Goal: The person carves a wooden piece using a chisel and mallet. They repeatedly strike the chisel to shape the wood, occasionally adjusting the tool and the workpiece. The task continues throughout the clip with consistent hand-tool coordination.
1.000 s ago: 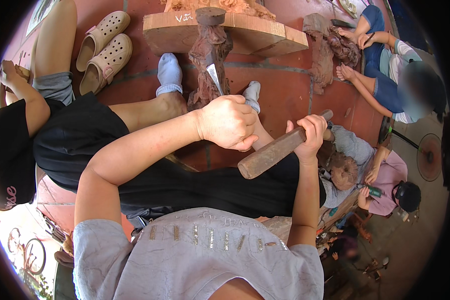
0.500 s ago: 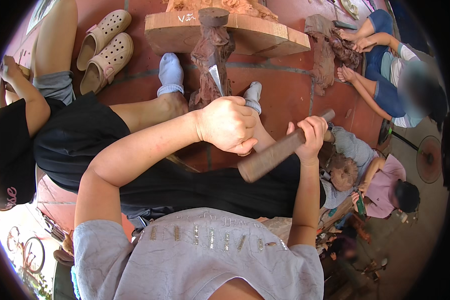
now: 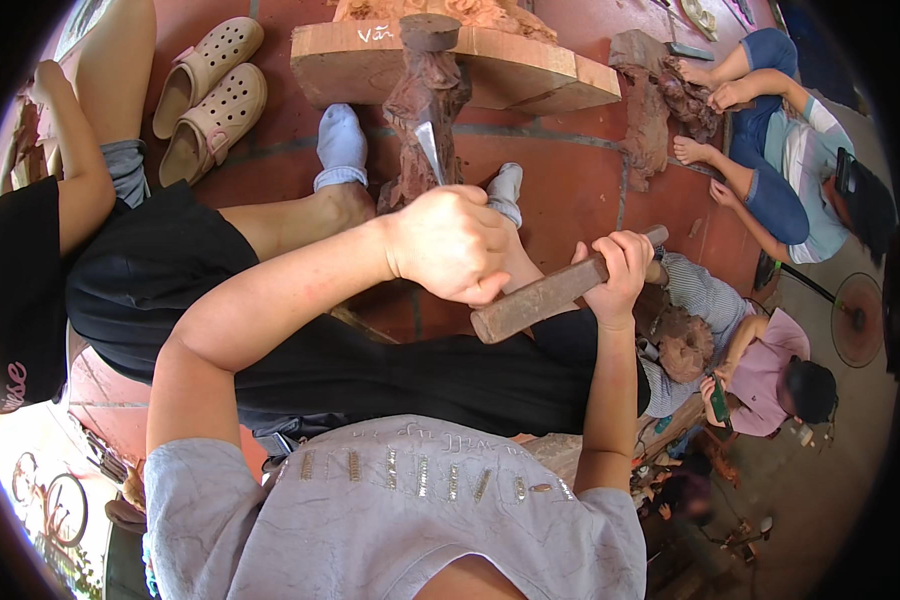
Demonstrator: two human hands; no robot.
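Observation:
In the head view my left hand (image 3: 452,245) is closed in a fist round a chisel (image 3: 428,148). Its metal blade points away from me against a dark, rough wood carving (image 3: 425,95), which stands between my feet; the handle is hidden in my fist. My right hand (image 3: 620,275) grips a wooden mallet (image 3: 550,298), a plain squared bar. The mallet's thick end hangs close to the bottom of my left fist, with a small gap that I cannot judge exactly.
A thick wooden slab (image 3: 460,65) with a pale carving lies beyond. Beige clogs (image 3: 215,120) sit at the left. Co-workers sit close on the left (image 3: 30,270) and right (image 3: 785,150), the right one beside another dark carving (image 3: 645,110). A fan (image 3: 855,318) stands at far right.
The mallet's thick end has swung slightly up and left, nearer my left fist. My left hand and the chisel tilt a little lower. The co-worker at the right has leaned back.

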